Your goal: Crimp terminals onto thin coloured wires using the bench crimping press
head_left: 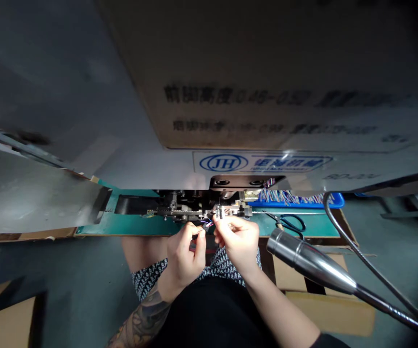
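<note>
Both my hands are close together in front of the metal tooling (183, 211) of a large grey machine (129, 159). My left hand (185, 253) is closed in a pinch on thin coloured wires (208, 224), which run across the gap between the hands. Thumb and forefinger of my right hand (239, 239) are also pressed together on the wires, right at the tooling. The fingers partly cover the wire ends, and they are too small to make out.
On the green bench top (321, 226), scissors with dark handles (292, 223) lie to the right. Behind them is a blue tray (339, 200) of many coloured wires. A metal gooseneck lamp (310, 261) juts in from the right. Cardboard (7, 316) lies on the floor.
</note>
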`<state>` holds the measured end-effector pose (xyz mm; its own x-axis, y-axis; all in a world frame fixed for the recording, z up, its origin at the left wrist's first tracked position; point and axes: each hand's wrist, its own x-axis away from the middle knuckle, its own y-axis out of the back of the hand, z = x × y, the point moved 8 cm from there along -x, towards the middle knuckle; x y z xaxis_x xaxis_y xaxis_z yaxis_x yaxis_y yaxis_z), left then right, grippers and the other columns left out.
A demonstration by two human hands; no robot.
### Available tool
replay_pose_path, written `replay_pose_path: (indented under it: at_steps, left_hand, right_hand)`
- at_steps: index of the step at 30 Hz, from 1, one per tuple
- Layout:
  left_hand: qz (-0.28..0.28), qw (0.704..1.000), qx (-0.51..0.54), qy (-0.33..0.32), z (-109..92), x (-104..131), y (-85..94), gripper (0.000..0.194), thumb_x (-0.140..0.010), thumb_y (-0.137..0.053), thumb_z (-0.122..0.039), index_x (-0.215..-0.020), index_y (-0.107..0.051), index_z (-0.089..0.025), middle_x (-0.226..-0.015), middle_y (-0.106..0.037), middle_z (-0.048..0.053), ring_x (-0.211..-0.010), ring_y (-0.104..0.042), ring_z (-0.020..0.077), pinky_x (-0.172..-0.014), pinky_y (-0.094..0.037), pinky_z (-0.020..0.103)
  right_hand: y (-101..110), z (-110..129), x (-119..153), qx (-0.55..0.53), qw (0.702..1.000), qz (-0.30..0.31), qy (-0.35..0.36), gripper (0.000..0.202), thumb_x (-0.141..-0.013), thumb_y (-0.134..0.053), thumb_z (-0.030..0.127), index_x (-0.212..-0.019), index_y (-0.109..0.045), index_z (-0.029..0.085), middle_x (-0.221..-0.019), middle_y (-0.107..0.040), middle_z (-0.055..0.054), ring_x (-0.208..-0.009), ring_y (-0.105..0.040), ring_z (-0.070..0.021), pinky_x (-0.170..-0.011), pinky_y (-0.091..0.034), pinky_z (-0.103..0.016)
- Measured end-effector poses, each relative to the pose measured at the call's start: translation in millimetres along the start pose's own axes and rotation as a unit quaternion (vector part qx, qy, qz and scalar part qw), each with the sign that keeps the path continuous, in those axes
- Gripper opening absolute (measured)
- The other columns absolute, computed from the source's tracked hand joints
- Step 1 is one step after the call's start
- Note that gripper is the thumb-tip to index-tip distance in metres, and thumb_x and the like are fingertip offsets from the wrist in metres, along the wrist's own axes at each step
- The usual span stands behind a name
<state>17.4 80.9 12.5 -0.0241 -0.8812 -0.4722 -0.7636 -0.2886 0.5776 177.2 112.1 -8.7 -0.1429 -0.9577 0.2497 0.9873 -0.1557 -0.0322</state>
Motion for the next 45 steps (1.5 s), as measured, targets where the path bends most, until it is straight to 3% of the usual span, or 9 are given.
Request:
replay_pose_path:
  at_steps: [8, 12, 16, 19, 23, 30, 34, 39, 45]
  left_hand:
    - [-0.009, 0.997, -0.040, -0.058, -5, -2, 4.6, 0.012, -0.102, -0.058, -0.012, -0.094, -0.065, -0.020, -0.081, -0.077, 0.006, -0.071, -0.076, 0.0177, -0.068, -0.057, 0.025]
    - [0.018, 0.995, -0.019, -0.093, -5, 0, 6.3, 0.012, -0.099, -0.061, -0.009, -0.101, -0.067, -0.019, -0.081, -0.075, 0.006, -0.070, -0.073, 0.0179, -0.069, -0.056, 0.027]
    - [0.070, 0.994, 0.088, 0.004, 3, 0, 5.8, 0.012, -0.101, -0.060, -0.014, -0.092, -0.065, -0.019, -0.079, -0.071, 0.003, -0.067, -0.069, 0.0148, -0.064, -0.052, 0.024]
    - [0.102, 0.979, 0.150, 0.097, 9, -1, 3.7, 0.021, -0.102, -0.060, -0.019, -0.082, -0.062, -0.019, -0.067, -0.062, -0.002, -0.054, -0.057, 0.0102, -0.053, -0.042, 0.021]
    - [0.110, 0.976, 0.155, 0.109, 8, -3, 5.6, 0.022, -0.099, -0.062, -0.020, -0.077, -0.061, -0.018, -0.063, -0.056, -0.004, -0.051, -0.050, 0.0084, -0.050, -0.036, 0.020]
    - [0.089, 0.978, 0.156, 0.104, 3, -2, 1.0, 0.019, -0.103, -0.059, -0.018, -0.084, -0.057, -0.019, -0.069, -0.055, -0.004, -0.056, -0.052, 0.0089, -0.055, -0.039, 0.020]
    - [0.042, 0.991, 0.110, 0.058, -3, 0, -1.6, 0.016, -0.104, -0.056, -0.016, -0.088, -0.057, -0.020, -0.074, -0.062, -0.001, -0.062, -0.061, 0.0120, -0.060, -0.048, 0.021]
    - [0.015, 0.999, 0.036, 0.023, -1, 6, -4.6, 0.009, -0.104, -0.057, -0.015, -0.096, -0.058, -0.021, -0.083, -0.074, 0.005, -0.074, -0.075, 0.0187, -0.068, -0.058, 0.024]
    - [0.006, 1.000, 0.022, 0.012, -1, 6, -3.5, 0.009, -0.102, -0.059, -0.014, -0.096, -0.059, -0.021, -0.084, -0.075, 0.006, -0.073, -0.076, 0.0192, -0.068, -0.059, 0.025]
  right_hand:
    - [4, 4, 2, 0.061, 0.996, -0.015, 0.070, 0.040, -0.095, -0.081, 0.049, -0.067, -0.077, 0.021, -0.054, -0.065, 0.000, -0.046, -0.056, -0.0159, -0.046, -0.049, -0.030]
    - [3, 2, 1, 0.058, 0.996, 0.028, 0.065, 0.030, -0.093, -0.082, 0.046, -0.077, -0.082, 0.020, -0.055, -0.065, 0.001, -0.045, -0.053, -0.0146, -0.044, -0.045, -0.028]
    - [3, -3, 2, 0.038, 0.995, 0.084, 0.040, 0.032, -0.097, -0.079, 0.046, -0.079, -0.082, 0.020, -0.056, -0.067, 0.000, -0.045, -0.057, -0.0151, -0.042, -0.045, -0.027]
    - [7, 9, 6, 0.113, 0.978, 0.106, 0.142, 0.022, -0.102, -0.074, 0.038, -0.092, -0.087, 0.023, -0.070, -0.077, -0.003, -0.056, -0.069, -0.0189, -0.052, -0.056, -0.031]
    - [7, 25, 17, 0.209, 0.922, 0.120, 0.303, 0.015, -0.102, -0.074, 0.025, -0.109, -0.088, 0.026, -0.080, -0.081, -0.004, -0.064, -0.073, -0.0195, -0.062, -0.058, -0.033]
    - [9, 25, 19, 0.184, 0.912, 0.014, 0.366, 0.009, -0.097, -0.076, 0.017, -0.095, -0.084, 0.022, -0.074, -0.076, 0.000, -0.058, -0.067, -0.0152, -0.058, -0.055, -0.029]
    - [13, 10, 12, 0.084, 0.960, -0.060, 0.259, 0.015, -0.096, -0.078, 0.023, -0.081, -0.080, 0.020, -0.066, -0.073, 0.000, -0.048, -0.065, -0.0148, -0.048, -0.054, -0.026]
    - [3, -2, 3, 0.002, 0.997, -0.029, 0.069, 0.033, -0.092, -0.084, 0.037, -0.067, -0.073, 0.019, -0.050, -0.064, 0.002, -0.038, -0.056, -0.0120, -0.039, -0.046, -0.022]
    - [0, 4, 2, -0.022, 0.999, -0.022, 0.028, 0.041, -0.092, -0.083, 0.043, -0.061, -0.070, 0.018, -0.050, -0.064, 0.002, -0.039, -0.055, -0.0101, -0.041, -0.047, -0.019]
